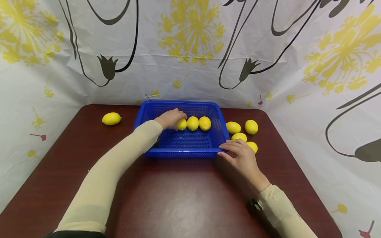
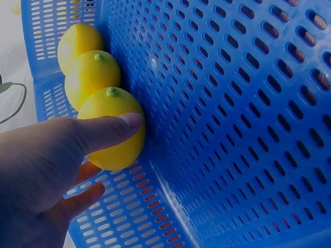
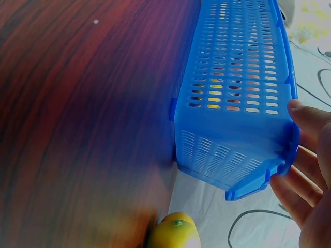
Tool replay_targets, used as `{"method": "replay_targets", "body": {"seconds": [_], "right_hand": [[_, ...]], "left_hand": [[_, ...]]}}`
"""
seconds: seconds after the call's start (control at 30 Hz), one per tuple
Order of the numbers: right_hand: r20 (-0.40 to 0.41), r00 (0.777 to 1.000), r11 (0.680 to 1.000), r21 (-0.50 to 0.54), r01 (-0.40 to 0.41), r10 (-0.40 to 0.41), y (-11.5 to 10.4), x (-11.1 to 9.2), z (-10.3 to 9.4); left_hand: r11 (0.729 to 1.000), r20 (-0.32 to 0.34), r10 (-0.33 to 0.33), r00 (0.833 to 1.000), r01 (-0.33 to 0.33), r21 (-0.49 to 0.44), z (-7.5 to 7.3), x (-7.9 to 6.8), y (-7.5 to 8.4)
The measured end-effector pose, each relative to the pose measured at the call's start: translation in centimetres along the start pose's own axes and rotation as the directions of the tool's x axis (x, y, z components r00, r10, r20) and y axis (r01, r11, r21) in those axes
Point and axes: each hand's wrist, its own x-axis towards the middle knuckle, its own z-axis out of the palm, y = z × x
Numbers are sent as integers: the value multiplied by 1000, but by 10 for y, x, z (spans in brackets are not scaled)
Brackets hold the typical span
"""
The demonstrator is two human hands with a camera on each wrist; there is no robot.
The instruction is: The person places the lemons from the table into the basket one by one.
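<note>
A blue plastic basket (image 1: pixel 181 151) with slotted walls stands on the table. Inside it, three lemons line up in a row near the back wall. My left hand (image 1: pixel 171 119) reaches in over the left side and grips the leftmost lemon (image 2: pixel 111 139), thumb across its near face. Right beside that one are the middle lemon (image 1: pixel 192 123) and the right lemon (image 1: pixel 204 123). At the basket's front right corner, my right hand (image 1: pixel 241 158) holds the rim (image 3: pixel 292 129) between thumb and fingers.
Several loose lemons (image 1: pixel 251 127) lie on the table just right of the basket, partly behind my right hand. A single lemon (image 1: pixel 111 119) lies at the back left of the dark red wooden table (image 1: pixel 166 198). Patterned white cloth (image 1: pixel 184 76) hangs behind and along the sides.
</note>
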Motion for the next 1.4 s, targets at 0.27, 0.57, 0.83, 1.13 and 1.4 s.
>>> {"method": "replay_targets", "body": {"seconds": [0.27,0.57,0.83,1.13,1.4], "right_hand": [[-2,1000,1000,4,0,0,0,-1,0],[-4,1000,1000,6,-1,1,0,0,0],[3,1000,1000,-6,-7,7,-1,-1,0],[13,1000,1000,-8,-16,16,-2,-1,-1],[8,1000,1000,-10,-10,10,-3,-1,0]], "left_hand": [[1000,-12,15,1000,-15,5,0,-2,0],[1000,-15,22,1000,-22,6,-2,-6,-1],[1000,0,16,1000,-16,-22,-12,-12,-1],[999,49,-23,999,25,-34,-31,-20,-2],[998,47,-49,998,51,-38,-54,-32,-5]]}}
